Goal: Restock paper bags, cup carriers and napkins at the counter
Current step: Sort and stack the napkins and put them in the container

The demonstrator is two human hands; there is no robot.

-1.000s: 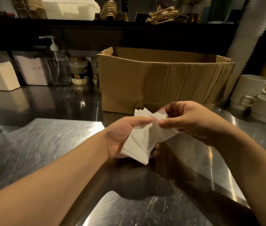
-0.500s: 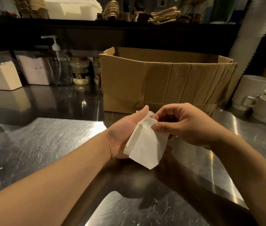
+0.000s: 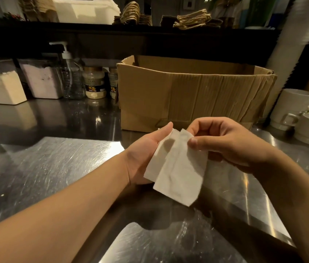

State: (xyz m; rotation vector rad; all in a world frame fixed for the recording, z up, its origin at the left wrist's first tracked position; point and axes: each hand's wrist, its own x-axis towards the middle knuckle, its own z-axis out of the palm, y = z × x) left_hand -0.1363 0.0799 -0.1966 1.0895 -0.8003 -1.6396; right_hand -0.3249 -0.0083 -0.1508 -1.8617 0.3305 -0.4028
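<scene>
**Napkins in hand at the steel counter**

Scratched stainless-steel counter [image 3: 55,168] fills the head view, with an open brown cardboard box [image 3: 187,95] behind. Above it, the left hand [image 3: 142,156] cradles thin white paper napkins [image 3: 178,171], thumb straight along their edge — the right hand [image 3: 231,143] pinches the front napkin's top corner. Risk, as I judge it: tugging one-cornered could tear the sheet or spill the stack.

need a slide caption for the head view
Left hand and right hand hold white napkins before a cardboard box.

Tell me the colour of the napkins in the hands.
White napkins, plain; head view.
</scene>
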